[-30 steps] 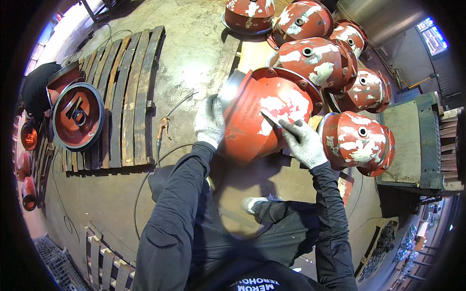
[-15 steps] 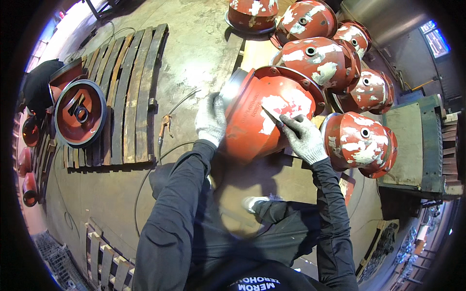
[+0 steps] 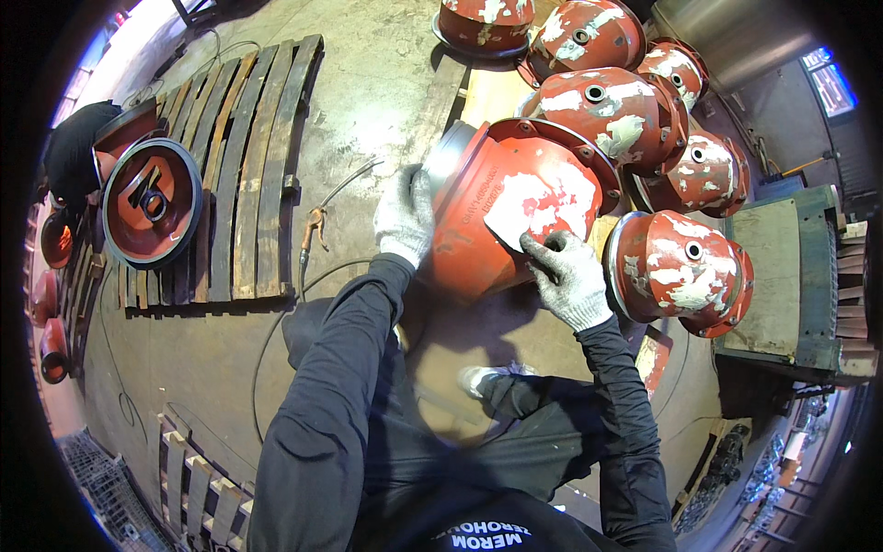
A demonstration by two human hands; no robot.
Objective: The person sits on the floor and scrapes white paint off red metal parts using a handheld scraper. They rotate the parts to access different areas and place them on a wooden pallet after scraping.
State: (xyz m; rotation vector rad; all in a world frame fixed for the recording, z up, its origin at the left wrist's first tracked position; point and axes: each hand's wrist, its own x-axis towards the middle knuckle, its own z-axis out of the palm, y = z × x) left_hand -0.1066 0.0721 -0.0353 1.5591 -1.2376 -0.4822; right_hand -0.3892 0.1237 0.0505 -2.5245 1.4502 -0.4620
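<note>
Tilted in front of me is a red-painted, bell-shaped metal housing (image 3: 452,241) with a bare silver rim on its left and a bolt flange at its upper right. A patch of whitish filler (image 3: 558,198) covers part of its face, ragged at the right. My left hand (image 3: 405,216), in a pale knit glove, grips the housing by the silver rim. My right hand (image 3: 563,271), gloved too with dark fingertips, pinches a thin flat spreader (image 3: 505,243) against the lower edge of the filler. Most of the spreader is hard to make out against the filler.
Several similar filler-patched housings (image 3: 681,262) stand close behind and to the right. A green-framed bench (image 3: 768,276) is at the right. On the left lies a wooden pallet (image 3: 267,175) with another housing (image 3: 152,207) beside it. A hose with a brass fitting (image 3: 314,225) crosses the floor.
My right hand has shifted slightly left and down, and the spreader now lies flatter at the patch's lower left. The filler reaches further left with a smoother edge. My left hand stays at the rim.
</note>
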